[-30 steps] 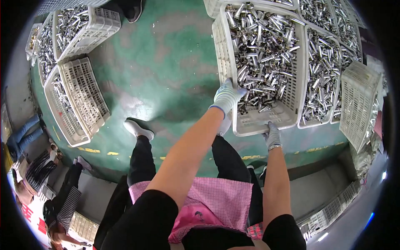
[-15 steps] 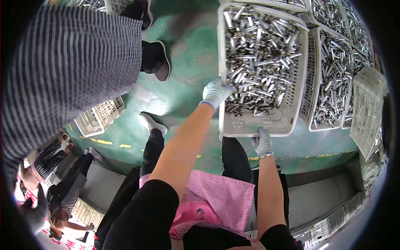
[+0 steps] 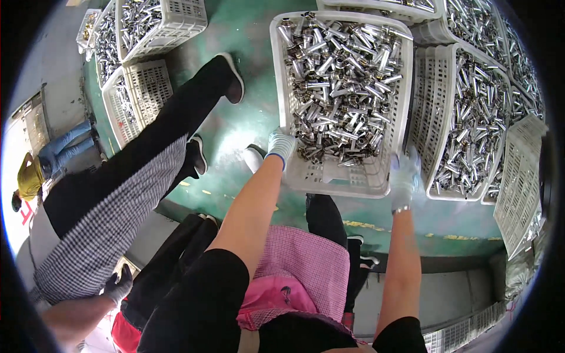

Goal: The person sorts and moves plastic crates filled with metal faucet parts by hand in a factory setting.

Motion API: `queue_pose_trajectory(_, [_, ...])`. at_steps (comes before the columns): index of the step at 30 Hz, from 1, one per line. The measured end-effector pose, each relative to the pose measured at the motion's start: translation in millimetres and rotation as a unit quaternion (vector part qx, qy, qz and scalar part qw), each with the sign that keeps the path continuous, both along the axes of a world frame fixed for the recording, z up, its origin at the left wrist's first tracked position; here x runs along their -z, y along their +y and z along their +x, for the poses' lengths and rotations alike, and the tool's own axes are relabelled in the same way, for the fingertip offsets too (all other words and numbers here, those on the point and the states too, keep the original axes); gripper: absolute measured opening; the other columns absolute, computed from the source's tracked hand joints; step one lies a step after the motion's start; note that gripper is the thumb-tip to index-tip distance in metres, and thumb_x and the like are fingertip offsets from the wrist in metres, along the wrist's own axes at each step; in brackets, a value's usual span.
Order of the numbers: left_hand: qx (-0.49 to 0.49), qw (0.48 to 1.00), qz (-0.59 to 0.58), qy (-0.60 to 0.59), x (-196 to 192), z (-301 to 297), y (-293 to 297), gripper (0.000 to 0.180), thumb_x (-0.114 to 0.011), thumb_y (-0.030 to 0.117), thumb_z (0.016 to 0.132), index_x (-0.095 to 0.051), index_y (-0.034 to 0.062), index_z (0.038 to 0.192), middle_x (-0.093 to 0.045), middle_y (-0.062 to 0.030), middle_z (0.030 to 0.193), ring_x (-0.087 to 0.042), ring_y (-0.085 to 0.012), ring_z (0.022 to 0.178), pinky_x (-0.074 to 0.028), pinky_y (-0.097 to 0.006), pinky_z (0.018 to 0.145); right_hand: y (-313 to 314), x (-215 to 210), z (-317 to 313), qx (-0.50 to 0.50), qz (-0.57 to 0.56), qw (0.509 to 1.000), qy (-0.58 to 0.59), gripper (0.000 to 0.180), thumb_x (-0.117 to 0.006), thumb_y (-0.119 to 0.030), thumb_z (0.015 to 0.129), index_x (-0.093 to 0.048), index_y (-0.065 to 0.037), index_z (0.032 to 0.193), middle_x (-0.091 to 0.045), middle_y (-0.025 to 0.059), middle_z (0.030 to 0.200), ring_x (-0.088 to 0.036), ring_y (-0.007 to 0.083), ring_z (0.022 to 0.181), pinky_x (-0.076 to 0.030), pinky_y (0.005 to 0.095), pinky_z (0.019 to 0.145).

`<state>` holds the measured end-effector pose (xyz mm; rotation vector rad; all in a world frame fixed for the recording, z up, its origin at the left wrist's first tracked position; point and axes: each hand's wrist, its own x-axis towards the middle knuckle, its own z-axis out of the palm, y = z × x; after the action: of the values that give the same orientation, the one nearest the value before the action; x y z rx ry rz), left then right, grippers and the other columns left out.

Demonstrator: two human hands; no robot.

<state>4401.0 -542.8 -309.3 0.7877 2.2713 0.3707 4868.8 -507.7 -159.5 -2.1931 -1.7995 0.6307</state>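
A white slatted plastic basket (image 3: 347, 183) sits in front of me, loaded with short shiny metal tubes (image 3: 341, 76). Its near end shows bare floor slats. My left hand (image 3: 281, 144), in a striped white glove, is closed over the basket's left rim. Beside the near right corner is my right hand (image 3: 405, 175), gloved too and smeared by motion. Its fingers point away from me along the basket's right side; whether they grip the rim is unclear.
More baskets of metal tubes (image 3: 471, 117) stand close on the right, beside an upended basket (image 3: 521, 176). Others (image 3: 159, 35) are stacked at far left. A co-worker's legs (image 3: 200, 94) and checked apron stretch across the left; a co-worker's gloved hand (image 3: 119, 285) shows lower left.
The basket has shifted left, with my left hand on its rim. My right hand has gone from the near rim to the right corner. The co-worker at left has moved, uncovering stacked baskets.
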Motion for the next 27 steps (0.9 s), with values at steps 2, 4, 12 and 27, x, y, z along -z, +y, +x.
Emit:
queue_pose_trajectory(2, [-0.034,0.992,-0.061,-0.105,13.6,82.1,-27.7,0.035,-0.059,0.019,0.076,-0.057,0.0011,0.106,-0.063,-0.0209,0.097,-0.062,-0.0340,0.090,-0.049,-0.038,0.077,39.1,-8.8,10.9,-0.019,-0.001,0.999,0.044,0.059,-0.065,-0.034,0.076,-0.044,-0.008,0.125,-0.048,0.0142,0.125,-0.044,0.0340,0.116,-0.037,0.0429,0.097])
queue_pose_trajectory(4, [0.034,0.982,-0.158,-0.098,-14.2,199.1,-28.5,0.032,-0.059,0.018,0.076,-0.057,-0.0009,0.102,-0.064,-0.0210,0.090,-0.063,-0.0329,0.083,-0.050,-0.038,0.072,72.4,7.7,37.2,-0.094,0.019,0.995,-0.038,0.061,-0.062,-0.039,0.078,-0.042,-0.010,0.128,-0.046,0.0141,0.128,-0.042,0.0335,0.118,-0.033,0.0447,0.100])
queue_pose_trajectory(12, [0.063,0.974,-0.216,-0.019,-80.1,190.1,18.3,0.043,-0.062,0.017,0.072,-0.054,-0.0047,0.108,-0.061,-0.0238,0.099,-0.060,-0.0354,0.092,-0.048,-0.037,0.082,193.7,19.5,-70.3,-0.145,-0.152,0.963,-0.170,0.059,-0.051,-0.058,0.077,-0.042,-0.032,0.130,-0.036,0.0078,0.138,-0.028,0.0314,0.130,-0.017,0.0511,0.106])
queue_pose_trajectory(27, [0.071,0.982,-0.170,-0.040,-117.4,189.7,32.6,0.048,-0.061,0.011,0.072,-0.049,-0.0004,0.117,-0.052,-0.0200,0.115,-0.052,-0.0349,0.105,-0.044,-0.037,0.091,243.0,-12.6,-157.6,-0.194,0.067,0.975,-0.091,0.046,-0.059,-0.041,0.076,-0.059,-0.012,0.112,-0.055,0.0166,0.114,-0.049,0.0310,0.111,-0.041,0.0415,0.094])
